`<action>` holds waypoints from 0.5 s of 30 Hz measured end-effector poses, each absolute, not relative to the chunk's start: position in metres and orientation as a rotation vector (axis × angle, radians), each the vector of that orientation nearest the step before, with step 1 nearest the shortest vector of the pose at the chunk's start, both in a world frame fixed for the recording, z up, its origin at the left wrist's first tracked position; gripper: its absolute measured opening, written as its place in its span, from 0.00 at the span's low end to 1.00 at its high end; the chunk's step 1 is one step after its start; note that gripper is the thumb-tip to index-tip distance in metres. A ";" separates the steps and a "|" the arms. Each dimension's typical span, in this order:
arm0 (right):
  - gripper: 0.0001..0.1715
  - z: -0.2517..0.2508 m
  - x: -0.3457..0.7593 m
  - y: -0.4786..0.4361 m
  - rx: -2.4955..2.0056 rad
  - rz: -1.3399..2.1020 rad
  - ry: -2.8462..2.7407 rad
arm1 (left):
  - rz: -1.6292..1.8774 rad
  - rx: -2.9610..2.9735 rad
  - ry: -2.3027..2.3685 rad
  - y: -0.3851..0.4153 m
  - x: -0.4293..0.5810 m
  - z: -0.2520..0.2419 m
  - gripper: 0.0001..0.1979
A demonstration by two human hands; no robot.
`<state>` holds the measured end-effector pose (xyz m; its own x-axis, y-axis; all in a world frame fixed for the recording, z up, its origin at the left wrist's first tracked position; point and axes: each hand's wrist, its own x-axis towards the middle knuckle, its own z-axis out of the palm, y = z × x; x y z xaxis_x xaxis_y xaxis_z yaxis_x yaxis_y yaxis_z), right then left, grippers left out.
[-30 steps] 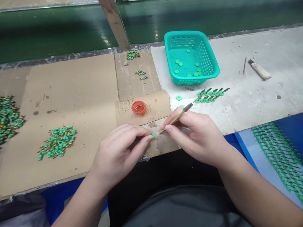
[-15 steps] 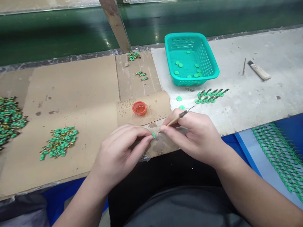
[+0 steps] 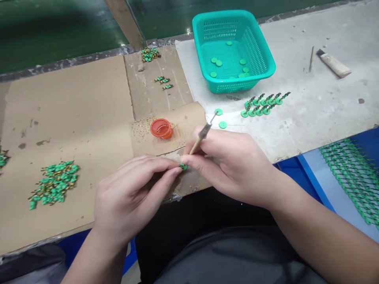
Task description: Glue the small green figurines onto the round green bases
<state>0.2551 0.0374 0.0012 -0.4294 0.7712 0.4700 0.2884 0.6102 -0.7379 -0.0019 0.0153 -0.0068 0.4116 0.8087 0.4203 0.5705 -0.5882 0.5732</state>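
Head view: near the worktop [image 3: 322, 118]'s front edge, the left hand [image 3: 133, 185] has its grip pinched on a small green disc [image 3: 184, 167]; the right hand [image 3: 233, 165]'s grip is closed around a thin tool [image 3: 203, 132], its lower end hidden at the disc. Two short rows of mounted pieces [image 3: 259, 112], farther right, look done. Two loose discs [image 3: 223, 124], more in the basket [image 3: 233, 86] by the back edge, and a pile [image 3: 56, 183] leftward seem left.
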 end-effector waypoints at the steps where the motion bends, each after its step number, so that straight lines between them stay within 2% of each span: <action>1: 0.05 0.001 0.255 0.038 -0.833 0.743 -2.000 | 0.988 2.345 1.187 0.015 -0.002 -0.007 0.07; 11: 0.09 0.005 0.255 0.042 -0.825 0.844 -2.026 | 1.031 2.415 1.154 0.017 0.003 -0.006 0.06; 15: 0.07 0.010 0.256 0.043 -0.851 0.875 -2.065 | 1.054 2.426 1.146 0.017 0.003 -0.006 0.06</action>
<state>0.2558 0.0429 0.0103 -0.5179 0.7770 0.3579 0.2834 0.5506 -0.7852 0.0034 0.0168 -0.0061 0.4263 0.7518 0.5031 0.5642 -0.6557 0.5017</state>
